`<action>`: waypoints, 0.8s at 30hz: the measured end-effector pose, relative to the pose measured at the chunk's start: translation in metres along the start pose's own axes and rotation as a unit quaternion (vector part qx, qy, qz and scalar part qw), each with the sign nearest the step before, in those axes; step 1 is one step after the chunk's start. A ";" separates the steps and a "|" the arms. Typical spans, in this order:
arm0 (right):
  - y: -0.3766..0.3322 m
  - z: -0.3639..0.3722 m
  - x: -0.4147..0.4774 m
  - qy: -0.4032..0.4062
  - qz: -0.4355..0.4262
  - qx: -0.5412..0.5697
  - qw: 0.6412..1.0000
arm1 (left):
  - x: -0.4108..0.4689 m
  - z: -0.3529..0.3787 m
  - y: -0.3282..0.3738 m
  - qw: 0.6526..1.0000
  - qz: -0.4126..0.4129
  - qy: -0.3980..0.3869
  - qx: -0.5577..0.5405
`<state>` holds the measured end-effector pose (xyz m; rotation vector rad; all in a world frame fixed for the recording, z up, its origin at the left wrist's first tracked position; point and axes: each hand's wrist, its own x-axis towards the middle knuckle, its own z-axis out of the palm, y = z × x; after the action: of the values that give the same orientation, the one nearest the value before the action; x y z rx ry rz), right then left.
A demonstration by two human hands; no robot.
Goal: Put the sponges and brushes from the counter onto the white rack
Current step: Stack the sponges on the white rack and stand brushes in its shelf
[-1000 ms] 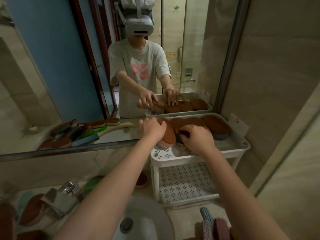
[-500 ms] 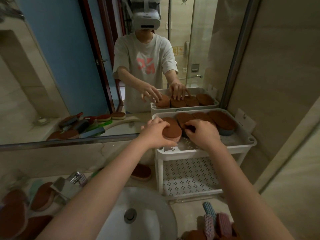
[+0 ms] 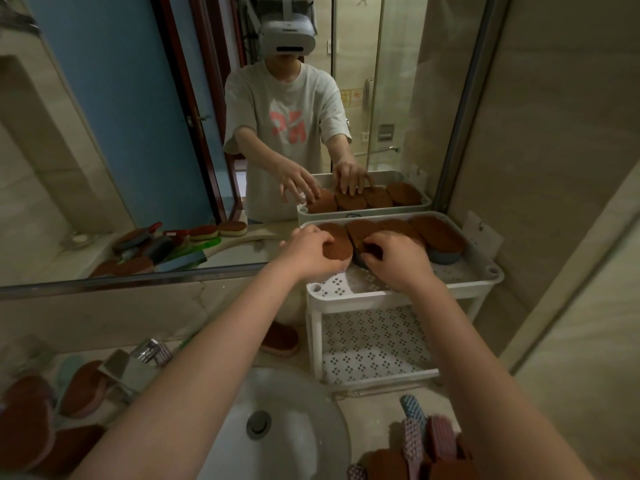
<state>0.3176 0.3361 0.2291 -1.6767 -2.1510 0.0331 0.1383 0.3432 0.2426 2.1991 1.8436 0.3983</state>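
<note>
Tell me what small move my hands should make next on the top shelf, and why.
Probably let go with the left hand: the brown sponge it grips already leans in the row on the white rack top shelf, while the right hand steadies its neighbour. More sponges remain on the counter beside the sink.

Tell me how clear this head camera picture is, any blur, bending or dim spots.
Head view: dim, warm light; straight edges bow from the wide lens. The hands and sponges on the white rack top shelf are fairly sharp; the brushes at lower right and the sponges at lower left are smeared and dark.
</note>
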 end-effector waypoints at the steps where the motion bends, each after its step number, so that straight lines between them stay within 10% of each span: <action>1: -0.001 -0.001 0.000 0.002 -0.003 -0.002 1.000 | -0.001 -0.001 0.001 1.000 0.001 -0.011 -0.005; 12: -0.047 -0.004 -0.052 0.249 -0.083 0.129 0.956 | -0.079 0.006 0.002 0.917 0.048 0.284 -0.277; 18: -0.062 0.017 -0.109 0.308 -0.067 0.190 0.930 | -0.132 0.042 -0.018 0.907 0.063 0.307 -0.281; 24: -0.029 0.063 -0.171 0.178 0.021 0.168 0.969 | -0.166 0.104 -0.023 0.930 0.087 0.211 -0.287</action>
<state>0.3029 0.1832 0.1268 -1.4103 -1.7335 0.0947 0.1272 0.1824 0.1293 1.9497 1.4339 1.3463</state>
